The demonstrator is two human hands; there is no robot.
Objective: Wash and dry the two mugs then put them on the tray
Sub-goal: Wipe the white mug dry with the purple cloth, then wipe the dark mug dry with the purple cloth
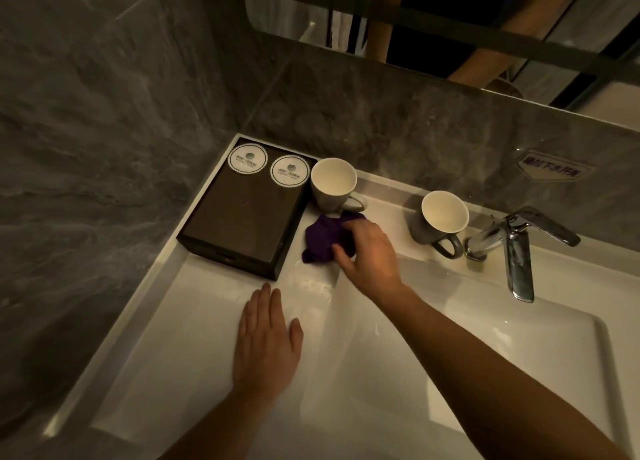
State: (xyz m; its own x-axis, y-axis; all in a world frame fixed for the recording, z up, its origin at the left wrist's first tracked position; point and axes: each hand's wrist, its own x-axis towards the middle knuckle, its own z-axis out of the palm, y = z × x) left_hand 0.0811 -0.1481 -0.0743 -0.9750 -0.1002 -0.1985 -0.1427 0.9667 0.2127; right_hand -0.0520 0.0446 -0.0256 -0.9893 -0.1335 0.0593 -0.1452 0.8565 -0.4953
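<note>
From the head camera we look down on a white surface point(194, 321) with a sink basin point(519, 355) set into its right half and grey marbled wall tiles behind.

Our left hand point(266, 342) lies flat on the surface, palm down, fingers together and straight, its grip released and holding nothing. It rests just in front of the dark tray point(242, 217), not touching it.

Our right hand point(370, 255) reaches across the basin's left edge to a crumpled purple cloth point(322, 238). The fingers curl over the cloth's right side and the thumb presses its near edge, so the grip is closing on the cloth (which still lies on the surface).

The tray sits in the far left corner of the surface, with two round white coasters point(247, 159) side by side at its back end. Neither mug is on it.

The nearer-to-tray mug point(334, 184) stands upright just beside the tray's right rim, its handle pointing right, directly behind the cloth. The second mug point(441, 217) stands upright further right on the ledge behind the basin, its handle towards us, just beside the chrome tap point(516, 248). Both show pale insides and grey outsides.

A mirror point(450, 16) hangs above the wall tiles.
</note>
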